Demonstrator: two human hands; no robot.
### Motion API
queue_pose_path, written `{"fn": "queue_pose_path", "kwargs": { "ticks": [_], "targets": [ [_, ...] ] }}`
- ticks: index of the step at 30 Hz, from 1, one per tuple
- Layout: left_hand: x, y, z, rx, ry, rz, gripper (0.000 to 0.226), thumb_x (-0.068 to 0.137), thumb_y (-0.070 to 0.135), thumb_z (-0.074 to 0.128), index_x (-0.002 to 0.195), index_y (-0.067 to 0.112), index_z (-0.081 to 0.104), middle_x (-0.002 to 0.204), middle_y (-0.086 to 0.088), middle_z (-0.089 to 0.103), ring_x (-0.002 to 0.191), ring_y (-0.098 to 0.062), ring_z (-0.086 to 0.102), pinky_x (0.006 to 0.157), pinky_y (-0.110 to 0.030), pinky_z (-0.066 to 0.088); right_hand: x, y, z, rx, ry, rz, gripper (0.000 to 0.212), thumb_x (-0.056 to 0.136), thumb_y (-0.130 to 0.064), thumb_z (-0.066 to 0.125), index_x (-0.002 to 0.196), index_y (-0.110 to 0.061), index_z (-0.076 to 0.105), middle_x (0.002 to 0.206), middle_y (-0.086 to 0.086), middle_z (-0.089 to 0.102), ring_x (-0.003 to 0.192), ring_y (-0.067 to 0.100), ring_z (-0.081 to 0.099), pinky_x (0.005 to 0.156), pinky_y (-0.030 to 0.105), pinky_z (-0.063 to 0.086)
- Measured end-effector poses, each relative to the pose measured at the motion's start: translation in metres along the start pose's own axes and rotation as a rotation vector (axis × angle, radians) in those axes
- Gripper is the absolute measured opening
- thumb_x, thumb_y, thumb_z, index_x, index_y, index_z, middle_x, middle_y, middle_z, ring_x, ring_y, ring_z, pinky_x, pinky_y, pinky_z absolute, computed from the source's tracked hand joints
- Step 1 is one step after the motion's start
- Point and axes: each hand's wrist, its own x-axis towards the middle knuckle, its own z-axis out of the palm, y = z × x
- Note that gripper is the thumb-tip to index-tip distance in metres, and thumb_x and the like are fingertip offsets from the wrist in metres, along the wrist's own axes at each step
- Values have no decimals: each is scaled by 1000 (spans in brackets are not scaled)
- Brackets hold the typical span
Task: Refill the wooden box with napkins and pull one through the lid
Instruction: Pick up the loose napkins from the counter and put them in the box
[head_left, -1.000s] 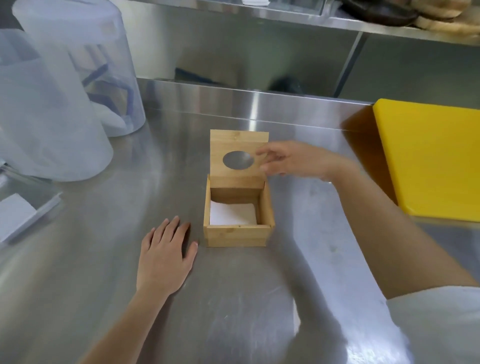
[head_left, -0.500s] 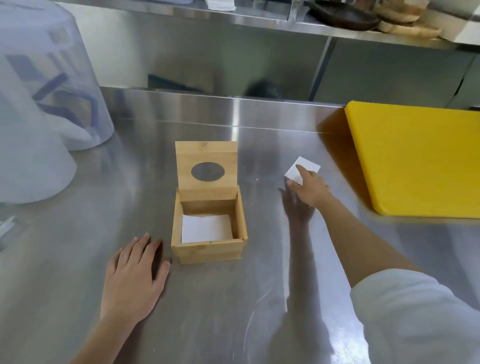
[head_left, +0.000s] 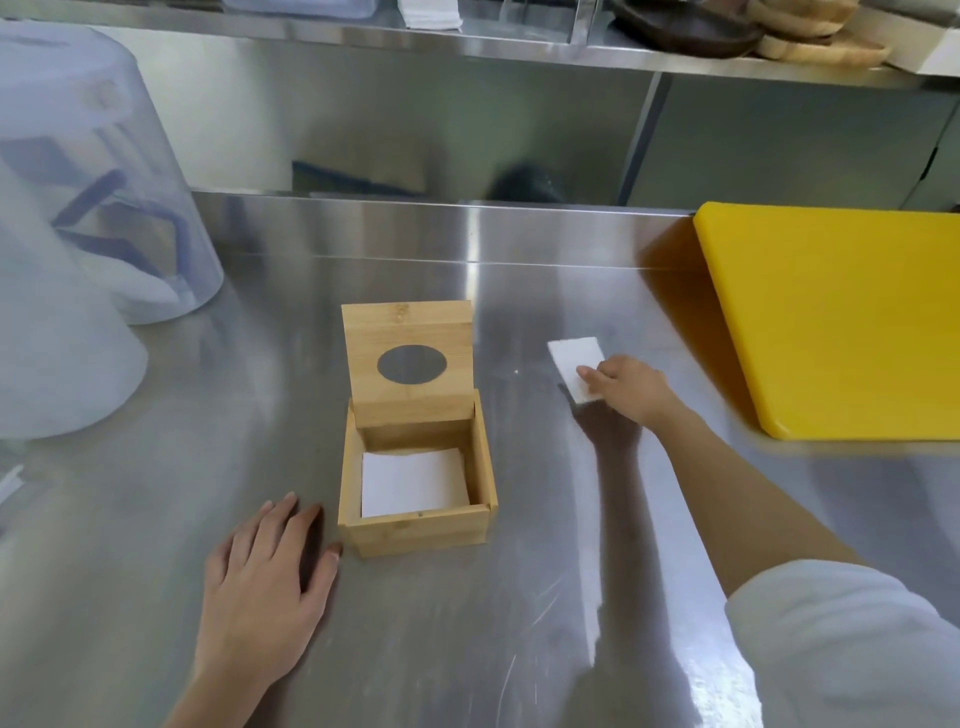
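While the box (head_left: 415, 493) sits open, lid (head_left: 410, 358) propped upright so its well with a few napkins (head_left: 413, 483) stays reachable, the left hand (head_left: 265, 587) lies flat and empty beside it, likely steadying, and the right hand (head_left: 626, 387) presses fingers on a napkin stack (head_left: 574, 364) to pick it up, grip unclear

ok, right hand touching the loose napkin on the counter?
Touching. The head view shows the right hand with its fingertips pressed on the near end of the loose napkin, overlapping it with no gap.
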Motion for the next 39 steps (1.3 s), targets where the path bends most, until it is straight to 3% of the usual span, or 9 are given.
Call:
{"fn": "queue_pose_path", "kwargs": {
  "ticks": [5, 9, 13, 18, 23, 25, 31, 36, 39],
  "targets": [
    [0, 1, -1, 3, -3, -5, 62, 78, 53, 26, 121, 19, 55, 132, -6, 55, 124, -29, 47, 100, -48, 34, -8, 4, 2, 327, -133, 42, 41, 81, -42, 65, 53, -11, 64, 67, 4, 57, 74, 25, 56, 70, 29, 40],
    [0, 1, -1, -13, 6, -3, 62, 79, 52, 27, 119, 17, 57, 130, -8, 57, 122, -30, 49, 99, -49, 34, -8, 2, 10, 313, 15, 34, 20, 78, -37, 70, 76, -19, 62, 80, -7, 59, 94, 26, 58, 89, 38, 38],
    [1, 1, -1, -6, 10, -2, 62, 79, 52, 27, 119, 16, 57, 129, -8, 57, 122, -30, 48, 100, -49, 34, -11, -16, 11, 110, 7, 210, 58, 73, -49, 71, 114, -15, 49, 103, 0, 53, 109, 27, 52, 90, 40, 28],
    [0, 1, 0, -18, 15, -11, 61, 79, 53, 27, 119, 18, 56, 130, -6, 56, 123, -30, 47, 100, -49, 34, -12, -31, 11, 159, -176, 249, 44, 74, -29, 74, 100, -14, 41, 82, -2, 50, 107, 33, 55, 100, 50, 40],
    [1, -1, 1, -14, 17, -3, 61, 79, 54, 27, 119, 19, 56, 130, -6, 56, 122, -29, 48, 100, -47, 33, -12, -36, 11, 147, -173, 242, 67, 70, -25, 78, 126, -9, 45, 127, 14, 49, 120, 36, 48, 82, 46, 53],
    [1, -1, 1, -15, 20, -1, 61, 79, 54, 27, 119, 18, 56, 130, -6, 56, 122, -29, 48, 99, -48, 33, -14, -37, 10, 122, -171, 234, 68, 72, -23, 77, 129, -7, 44, 131, 17, 48, 123, 35, 45, 88, 43, 49],
    [1, -1, 2, -25, 26, -3, 62, 79, 54, 27, 120, 18, 56, 130, -6, 56, 123, -29, 47, 100, -48, 33, -20, -41, 4, 322, -160, 135, 42, 76, 3, 67, 115, -7, 52, 101, 7, 52, 94, 29, 51, 76, 33, 40],
    [1, -2, 3, -35, 29, 1, 61, 78, 55, 27, 119, 19, 56, 130, -5, 56, 124, -27, 46, 102, -46, 31, -17, -35, 8, 641, 22, 163, 68, 83, 2, 61, 142, -16, 33, 106, 11, 52, 100, 28, 53, 94, 39, 45],
    [1, -3, 4, -26, 26, 4, 62, 79, 55, 26, 120, 19, 55, 132, -4, 55, 126, -26, 44, 102, -45, 29, -17, -38, 0, 625, 79, 192, 34, 85, 3, 56, 118, -1, 58, 101, 14, 58, 96, 31, 58, 78, 34, 48]
  ]
}}
